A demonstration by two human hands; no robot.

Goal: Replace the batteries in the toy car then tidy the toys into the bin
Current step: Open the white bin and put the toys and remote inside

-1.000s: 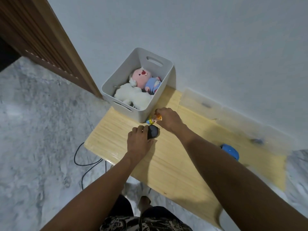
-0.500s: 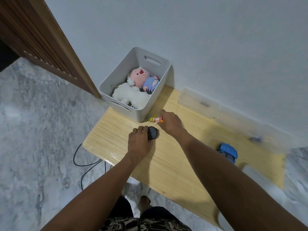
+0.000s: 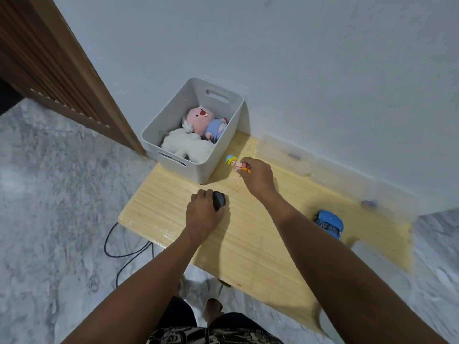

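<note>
Toy car (image 3: pixel 329 223), blue, sits on the pale wooden table (image 3: pixel 248 244) to the person's right, well apart from the grey bin (image 3: pixel 196 170) at the far left corner; whether its batteries are changed cannot be told. Plush toys (image 3: pixel 196 130) already fill the bin. The right hand (image 3: pixel 257 176) pinches a small figurine (image 3: pixel 234 163) just beside the bin's rim, apparently next to go in; the left hand (image 3: pixel 202 214) grips a dark rounded object (image 3: pixel 218 200) on the table. White wall behind, marbled grey floor below.
</note>
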